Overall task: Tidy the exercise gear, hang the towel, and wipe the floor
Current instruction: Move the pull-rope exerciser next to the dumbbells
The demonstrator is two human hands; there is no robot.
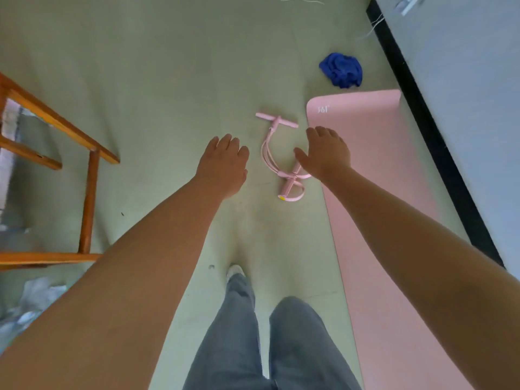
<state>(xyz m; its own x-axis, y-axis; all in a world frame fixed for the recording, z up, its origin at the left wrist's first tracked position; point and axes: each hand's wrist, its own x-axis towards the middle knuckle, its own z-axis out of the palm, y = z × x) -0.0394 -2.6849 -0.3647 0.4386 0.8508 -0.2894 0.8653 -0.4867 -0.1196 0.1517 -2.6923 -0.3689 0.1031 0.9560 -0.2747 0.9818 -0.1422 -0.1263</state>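
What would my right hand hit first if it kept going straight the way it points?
Probably the pink yoga mat: the right hand hovers open over its left edge, fingers aimed along it. Height above it is unclear.

A pale greenish floor (157,80) fills most of the view, smooth and evenly lit, with a few small dark specks and faint scuffs on it. At the left stands a piece of orange-brown wooden furniture (56,130) — rails and one upright leg show, the rest is cut off by the frame edge — with pale crumpled material blurred beneath it. Along the right runs a grey-blue wall (464,80) with a black baseboard (422,114) at its foot, and a thin white cord (371,26) trails over the floor near the far corner.
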